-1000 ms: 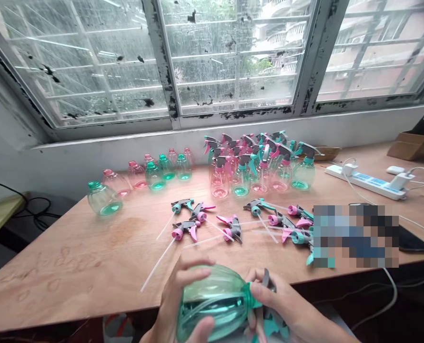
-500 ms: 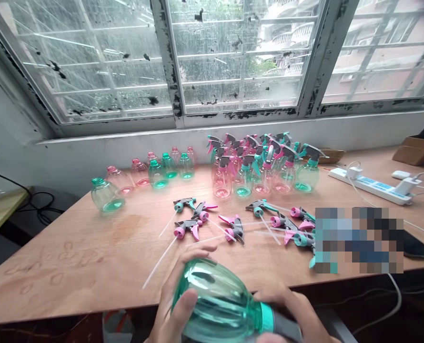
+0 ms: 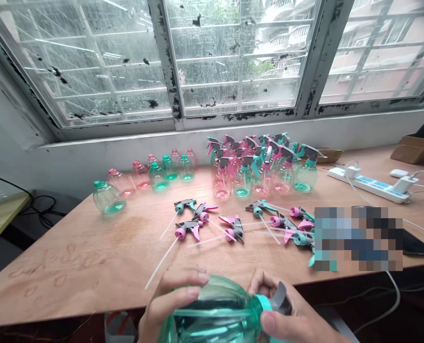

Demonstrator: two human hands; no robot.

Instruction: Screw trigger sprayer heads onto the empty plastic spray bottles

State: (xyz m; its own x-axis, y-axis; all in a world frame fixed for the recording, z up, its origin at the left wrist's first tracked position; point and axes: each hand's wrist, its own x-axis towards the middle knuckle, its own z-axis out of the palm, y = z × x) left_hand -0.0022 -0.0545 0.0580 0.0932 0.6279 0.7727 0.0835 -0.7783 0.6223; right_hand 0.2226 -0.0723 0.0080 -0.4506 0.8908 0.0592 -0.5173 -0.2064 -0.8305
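A clear green spray bottle (image 3: 215,312) lies on its side at the bottom of the view, in front of the table's edge. Around its rounded body wraps my left hand (image 3: 169,300). My right hand (image 3: 287,314) closes on the spray head (image 3: 281,299) at the neck, thumb against the turquoise collar (image 3: 263,305). A straw shows through the bottle's wall. On the table beyond lie loose spray heads with straws, among them a pink and grey one (image 3: 235,229) and a turquoise and grey one (image 3: 257,208).
Pink and green bottles without heads, such as a green bottle (image 3: 109,196), stand at the back left. Several bottles with spray heads, including a green one (image 3: 306,174), stand at the back centre. A power strip (image 3: 369,185) and a dark phone (image 3: 417,244) lie on the right.
The bottle has dropped slightly and turned about its length. My left fingers have shifted over its top. My right hand has changed its grip, the thumb now on the collar.
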